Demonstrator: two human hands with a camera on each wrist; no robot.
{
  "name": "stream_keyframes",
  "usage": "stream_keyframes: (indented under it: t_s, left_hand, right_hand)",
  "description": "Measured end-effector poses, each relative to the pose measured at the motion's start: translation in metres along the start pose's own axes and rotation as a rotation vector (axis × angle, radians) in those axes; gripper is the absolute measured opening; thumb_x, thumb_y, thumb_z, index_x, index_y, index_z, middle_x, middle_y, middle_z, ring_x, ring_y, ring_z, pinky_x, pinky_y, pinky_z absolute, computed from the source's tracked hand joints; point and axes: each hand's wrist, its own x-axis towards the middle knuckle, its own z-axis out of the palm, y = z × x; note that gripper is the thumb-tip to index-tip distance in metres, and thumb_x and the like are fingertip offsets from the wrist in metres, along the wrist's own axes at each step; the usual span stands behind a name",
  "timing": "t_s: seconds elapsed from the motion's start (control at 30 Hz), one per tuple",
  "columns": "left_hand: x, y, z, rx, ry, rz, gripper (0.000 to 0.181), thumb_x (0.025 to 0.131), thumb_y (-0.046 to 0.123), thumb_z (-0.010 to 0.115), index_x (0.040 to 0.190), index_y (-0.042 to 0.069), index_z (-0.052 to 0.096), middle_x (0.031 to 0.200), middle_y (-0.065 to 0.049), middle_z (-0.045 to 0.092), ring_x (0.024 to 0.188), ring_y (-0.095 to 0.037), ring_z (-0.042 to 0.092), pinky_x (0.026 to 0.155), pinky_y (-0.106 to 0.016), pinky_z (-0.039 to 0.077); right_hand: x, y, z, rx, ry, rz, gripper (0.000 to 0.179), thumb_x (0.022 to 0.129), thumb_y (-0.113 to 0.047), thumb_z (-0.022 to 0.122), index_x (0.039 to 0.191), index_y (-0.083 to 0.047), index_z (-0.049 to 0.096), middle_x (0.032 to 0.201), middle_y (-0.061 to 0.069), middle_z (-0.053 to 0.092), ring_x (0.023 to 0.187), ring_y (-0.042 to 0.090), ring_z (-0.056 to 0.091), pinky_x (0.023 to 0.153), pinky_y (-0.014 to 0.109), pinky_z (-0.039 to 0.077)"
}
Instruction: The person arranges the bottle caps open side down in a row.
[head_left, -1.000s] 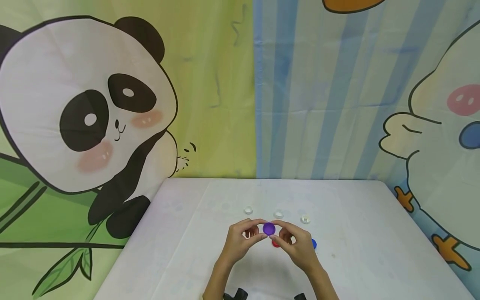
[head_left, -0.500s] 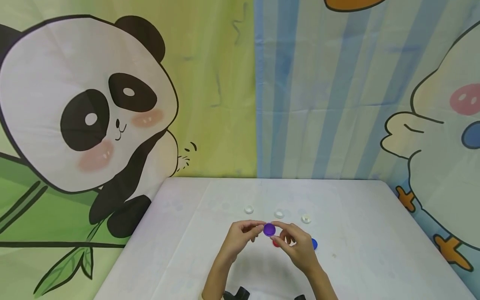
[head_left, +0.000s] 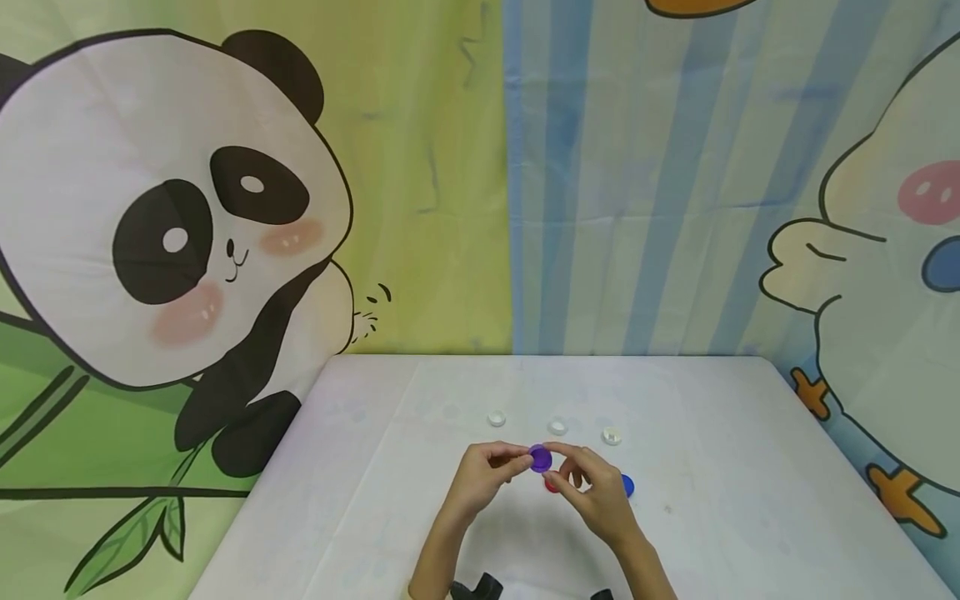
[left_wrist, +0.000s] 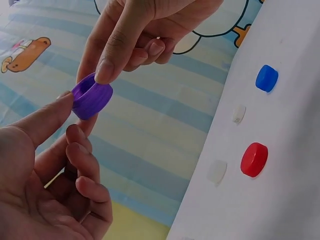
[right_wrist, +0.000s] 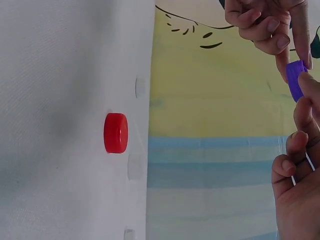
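Note:
A purple bottle cap (head_left: pixel 541 458) is held up above the white table between both hands, its hollow side showing in the head view. My left hand (head_left: pixel 483 479) pinches the cap's left edge with thumb and index finger, the other fingers loosely bent. On the opposite edge, my right hand (head_left: pixel 600 500) grips it between thumb and index finger. The left wrist view shows the purple cap (left_wrist: pixel 94 97) tilted, a thumb at each side of its rim. A red bottle cap (right_wrist: pixel 116 133) lies on the table below the hands; a blue bottle cap (left_wrist: pixel 267 78) lies off to the right.
Farther back on the white table (head_left: pixel 375 467) lie three whitish caps: a left one (head_left: pixel 497 418), a middle one (head_left: pixel 557 427) and a right one (head_left: pixel 612 436). Black objects (head_left: pixel 480 587) stand at the near edge. A cartoon-printed curtain (head_left: pixel 420 183) hangs behind the table.
My left thumb has shifted from beneath the purple cap up to its side, close to the index finger. The cap has turned slightly, while my right hand keeps its pinch.

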Motion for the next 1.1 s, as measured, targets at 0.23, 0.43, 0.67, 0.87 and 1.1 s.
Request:
stream_keyframes:
  t_s: [0.23, 0.43, 0.67, 0.87, 1.1]
  left_hand:
    - [0.005, -0.021, 0.001, 0.088, 0.096, 0.12, 0.026, 0.076, 0.038, 0.068, 0.092, 0.017, 0.071, 0.074, 0.003, 0.061, 0.065, -0.009, 0.051, 0.056, -0.021, 0.043]
    - [0.006, -0.025, 0.0, 0.169, 0.151, 0.338, 0.021, 0.079, 0.034, 0.066, 0.096, 0.021, 0.069, 0.068, 0.007, 0.055, 0.059, -0.006, 0.046, 0.051, -0.021, 0.04]
    - [0.006, -0.026, 0.001, 0.213, 0.143, 0.475, 0.019, 0.08, 0.03, 0.065, 0.099, 0.025, 0.068, 0.07, 0.01, 0.055, 0.061, -0.006, 0.047, 0.053, -0.02, 0.042]
    - [0.005, -0.025, 0.001, 0.258, 0.122, 0.544, 0.018, 0.081, 0.024, 0.065, 0.099, 0.02, 0.068, 0.07, 0.009, 0.055, 0.06, -0.005, 0.047, 0.05, -0.02, 0.04]
    - [-0.003, -0.008, 0.0, 0.279, 0.084, 0.621, 0.017, 0.08, 0.01, 0.066, 0.097, 0.01, 0.068, 0.069, 0.001, 0.055, 0.06, -0.01, 0.047, 0.051, -0.02, 0.039]
  right_hand:
    - [-0.005, 0.011, 0.004, 0.013, -0.039, 0.044, 0.044, 0.072, -0.008, 0.073, 0.114, -0.006, 0.057, 0.064, -0.009, 0.055, 0.054, 0.006, 0.042, 0.048, 0.014, 0.034]
    - [0.0, -0.009, 0.0, 0.052, -0.087, 0.179, 0.042, 0.074, -0.008, 0.072, 0.113, -0.007, 0.058, 0.065, -0.008, 0.055, 0.056, 0.007, 0.044, 0.049, 0.022, 0.037]
    - [0.001, -0.013, -0.004, 0.182, -0.181, 0.353, 0.031, 0.079, -0.014, 0.067, 0.109, -0.011, 0.06, 0.07, -0.004, 0.058, 0.062, 0.009, 0.049, 0.055, 0.025, 0.041]
    - [-0.006, 0.006, 0.001, 0.321, -0.222, 0.449, 0.023, 0.084, -0.012, 0.061, 0.107, -0.011, 0.061, 0.072, 0.006, 0.06, 0.065, 0.016, 0.053, 0.058, 0.024, 0.043]
    - [-0.008, 0.015, 0.004, 0.388, -0.213, 0.567, 0.02, 0.09, -0.02, 0.054, 0.106, -0.012, 0.062, 0.086, 0.015, 0.059, 0.071, 0.022, 0.052, 0.059, 0.027, 0.045]
